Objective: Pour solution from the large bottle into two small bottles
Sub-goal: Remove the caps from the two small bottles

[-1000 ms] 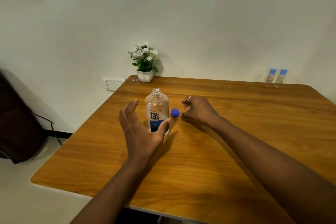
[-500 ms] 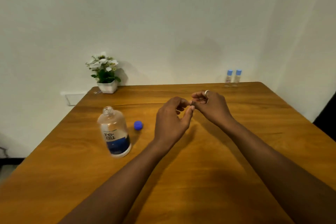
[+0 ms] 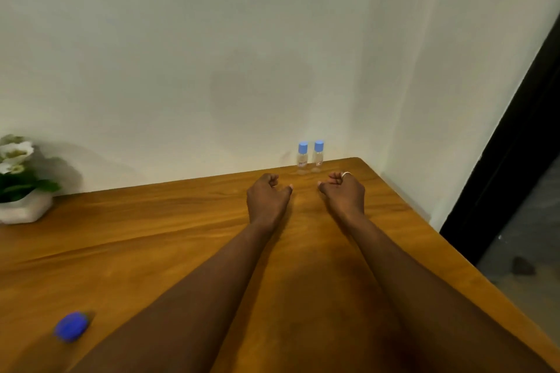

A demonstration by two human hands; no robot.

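Two small clear bottles with light blue caps stand side by side at the table's far right edge against the wall, the left one [image 3: 302,157] and the right one [image 3: 318,156]. My left hand [image 3: 266,198] and my right hand [image 3: 344,194] are stretched out just short of them, fingers curled and apart, holding nothing. A ring shows on my right hand. The large bottle's blue cap [image 3: 71,326] lies on the table at the lower left. The large bottle itself is out of view.
The wooden table [image 3: 151,236] has its right edge running diagonally down beside a dark doorway [image 3: 521,145]. A white pot of white flowers [image 3: 21,188] stands at the far left by the wall.
The view has swung right and closer, so the large bottle has left the frame. Both hands have moved forward toward the two small bottles and separated from each other.
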